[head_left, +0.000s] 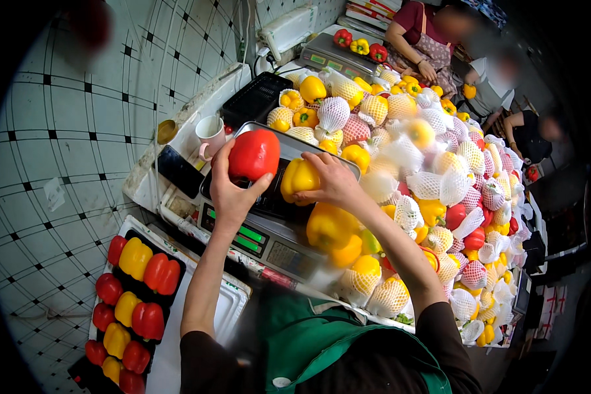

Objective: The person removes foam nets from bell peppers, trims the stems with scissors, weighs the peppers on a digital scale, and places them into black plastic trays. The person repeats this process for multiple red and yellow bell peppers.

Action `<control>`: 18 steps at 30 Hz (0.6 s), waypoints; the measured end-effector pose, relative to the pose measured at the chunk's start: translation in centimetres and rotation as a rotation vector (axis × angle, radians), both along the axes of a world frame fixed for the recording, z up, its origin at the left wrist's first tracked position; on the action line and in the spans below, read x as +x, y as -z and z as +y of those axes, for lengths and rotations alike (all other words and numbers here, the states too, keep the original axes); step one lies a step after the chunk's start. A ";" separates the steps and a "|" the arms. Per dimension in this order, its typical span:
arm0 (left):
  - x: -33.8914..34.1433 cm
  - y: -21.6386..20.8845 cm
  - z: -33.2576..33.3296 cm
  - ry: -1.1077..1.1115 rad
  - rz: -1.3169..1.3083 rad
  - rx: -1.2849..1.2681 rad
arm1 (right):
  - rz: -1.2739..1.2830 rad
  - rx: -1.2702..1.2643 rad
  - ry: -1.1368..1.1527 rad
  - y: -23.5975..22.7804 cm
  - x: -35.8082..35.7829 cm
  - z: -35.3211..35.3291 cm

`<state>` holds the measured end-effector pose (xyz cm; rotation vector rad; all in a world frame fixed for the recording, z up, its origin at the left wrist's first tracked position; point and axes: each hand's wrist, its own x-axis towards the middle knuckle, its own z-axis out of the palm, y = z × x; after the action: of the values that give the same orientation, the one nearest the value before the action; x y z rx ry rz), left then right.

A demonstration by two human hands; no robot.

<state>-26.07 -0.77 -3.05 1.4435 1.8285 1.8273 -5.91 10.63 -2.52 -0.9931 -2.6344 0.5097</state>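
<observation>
My left hand (228, 197) is closed around a large red bell pepper (255, 152), thumb on its near side. Beside it, my right hand (338, 180) grips a smaller yellow bell pepper (299, 178). Both peppers are over a black tray (269, 202) on the digital scale (287, 259), whose green display is lit. Whether either pepper touches the tray I cannot tell. Loose yellow peppers (335, 230) lie just under my right forearm, next to the scale.
A big heap of peppers in foam nets (466, 190) fills the table to the right. A pink mug (210, 134), a dark phone (179, 172) and black trays (253, 98) stand beyond the scale. Filled pepper trays (138, 315) are at lower left. Co-workers (427, 52) are across the table.
</observation>
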 end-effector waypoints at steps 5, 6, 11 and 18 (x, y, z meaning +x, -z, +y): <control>-0.1 0.9 0.5 -0.029 0.126 0.046 | 0.166 -0.068 -0.029 1.0 0.8 0.3; -0.4 0.7 0.5 -0.001 0.007 0.048 | 0.167 -0.069 -0.037 0.7 0.6 0.2; -2.7 0.7 0.6 0.136 -0.626 0.140 | 0.159 -0.170 -0.011 -0.4 -1.7 -0.2; -3.9 2.1 0.9 0.082 -0.946 0.144 | 0.405 -0.113 -0.204 5.1 -6.3 0.7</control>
<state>-29.99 0.12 -5.12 0.4698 1.1465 2.0849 -12.21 11.34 -7.58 -0.5747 -2.3669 0.8197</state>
